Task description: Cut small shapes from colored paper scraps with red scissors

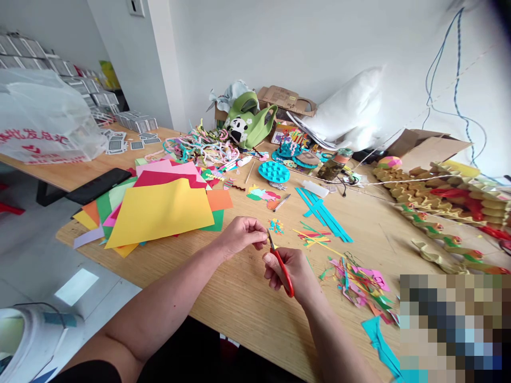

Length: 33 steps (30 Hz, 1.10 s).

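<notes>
My right hand (293, 274) grips a pair of red-handled scissors (285, 271), blades pointing up and away from me. My left hand (244, 234) is pinched closed right at the blade tips; whatever sits between its fingertips is too small to make out. Just beyond the blades lies a little heap of tiny coloured paper bits (275, 226). Thin paper strips (313, 236) in yellow, red and green are scattered to the right of it. Farther back are long blue strips (325, 215) and a pen-like tool (281, 202).
Coloured paper sheets (163, 213) are stacked at the left, beside a black phone-like slab (98, 186). Paper scraps (361, 282) lie at the right. Behind stand a green panda bag (249, 122), a blue round tray (273, 172) and a jar (335, 164). Egg-carton pieces (439, 197) line the right side.
</notes>
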Each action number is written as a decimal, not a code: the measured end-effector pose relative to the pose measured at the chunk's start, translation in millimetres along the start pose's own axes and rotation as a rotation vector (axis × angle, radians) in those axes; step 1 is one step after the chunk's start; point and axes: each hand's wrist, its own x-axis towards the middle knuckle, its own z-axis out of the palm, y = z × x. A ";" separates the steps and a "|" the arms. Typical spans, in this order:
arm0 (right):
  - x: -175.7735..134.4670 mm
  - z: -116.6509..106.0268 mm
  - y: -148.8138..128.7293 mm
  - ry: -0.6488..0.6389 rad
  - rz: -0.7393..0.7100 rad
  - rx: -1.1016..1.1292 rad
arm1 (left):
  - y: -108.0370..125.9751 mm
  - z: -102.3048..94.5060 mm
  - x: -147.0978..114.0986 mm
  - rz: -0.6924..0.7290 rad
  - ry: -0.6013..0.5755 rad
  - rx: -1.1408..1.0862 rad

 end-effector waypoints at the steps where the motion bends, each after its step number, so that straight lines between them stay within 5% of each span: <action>1: 0.2 -0.2 0.2 0.000 0.002 -0.006 | 0.3 -0.2 -0.1 0.000 0.000 -0.002; 33: 0.7 0.2 1.9 -0.009 0.014 0.019 | -0.8 -0.8 0.5 0.015 -0.016 -0.028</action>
